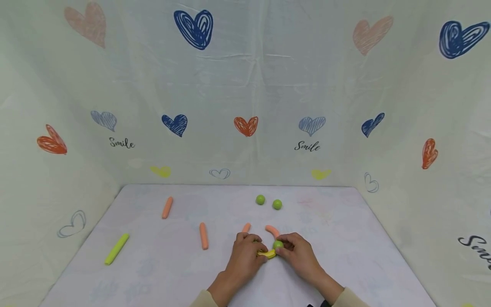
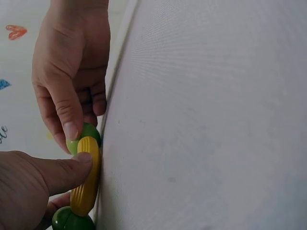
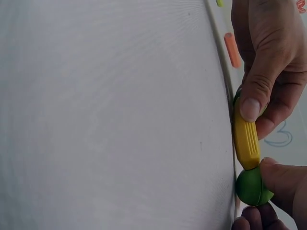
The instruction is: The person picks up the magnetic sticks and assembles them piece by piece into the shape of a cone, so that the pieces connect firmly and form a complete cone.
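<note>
In the head view my left hand (image 1: 245,257) pinches a curved, ridged yellow piece (image 1: 268,254) near the table surface, its thumb (image 2: 72,170) pressed along the piece. My right hand (image 1: 301,255) pinches a green ball (image 1: 278,244) at the yellow piece's right end. A second green ball (image 2: 72,219) shows at the other end in the left wrist view, mostly hidden by my left hand in the head view. Just beyond the hands lie an orange stick (image 1: 246,227), partly covered by the left hand, and a bent orange stick (image 1: 272,230) by the right fingertips.
Two loose green balls (image 1: 260,199) sit toward the back of the white table (image 1: 172,277). To the left are two straight orange sticks (image 1: 203,236) and a lime-green stick (image 1: 116,249). A heart-patterned curtain (image 1: 245,85) closes off the back and sides.
</note>
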A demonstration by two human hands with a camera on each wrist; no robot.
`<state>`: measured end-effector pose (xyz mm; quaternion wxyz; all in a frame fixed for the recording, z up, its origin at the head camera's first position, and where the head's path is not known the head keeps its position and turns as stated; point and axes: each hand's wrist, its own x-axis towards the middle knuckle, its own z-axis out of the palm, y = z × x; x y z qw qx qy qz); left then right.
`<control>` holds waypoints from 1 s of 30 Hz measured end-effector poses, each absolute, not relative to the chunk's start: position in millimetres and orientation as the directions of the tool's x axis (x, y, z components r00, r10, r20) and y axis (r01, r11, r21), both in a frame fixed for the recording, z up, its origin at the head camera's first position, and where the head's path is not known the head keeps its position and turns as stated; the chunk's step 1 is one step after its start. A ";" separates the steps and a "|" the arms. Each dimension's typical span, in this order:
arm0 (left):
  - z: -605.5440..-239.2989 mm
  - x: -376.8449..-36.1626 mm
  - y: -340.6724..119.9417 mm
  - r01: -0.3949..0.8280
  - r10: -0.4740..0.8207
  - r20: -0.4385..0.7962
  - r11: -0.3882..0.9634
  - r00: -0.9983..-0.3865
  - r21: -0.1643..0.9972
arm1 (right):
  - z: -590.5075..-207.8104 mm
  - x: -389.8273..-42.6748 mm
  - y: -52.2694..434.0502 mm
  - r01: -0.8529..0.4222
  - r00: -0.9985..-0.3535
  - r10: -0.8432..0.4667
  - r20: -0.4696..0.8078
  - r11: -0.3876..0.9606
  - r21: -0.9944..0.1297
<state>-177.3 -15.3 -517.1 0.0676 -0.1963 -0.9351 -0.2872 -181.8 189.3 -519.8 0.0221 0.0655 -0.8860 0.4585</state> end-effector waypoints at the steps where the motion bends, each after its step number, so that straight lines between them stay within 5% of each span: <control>1: -517.2 -177.3 -15.5 0.407 0.330 0.239 0.759 -0.913 0.508 | -519.7 -181.8 189.4 -0.136 -0.990 -0.098 0.098 0.570 -0.810; 16: -509.2 -179.4 -20.2 0.376 0.304 0.222 0.776 -0.926 0.507 | -519.2 -185.6 190.7 -0.092 -0.996 -0.053 0.075 0.599 -0.795; 30: -496.0 -206.7 -39.9 0.241 0.117 0.237 0.757 -0.964 0.607 | -519.1 -187.6 198.5 -0.086 -0.996 -0.057 0.064 0.656 -0.750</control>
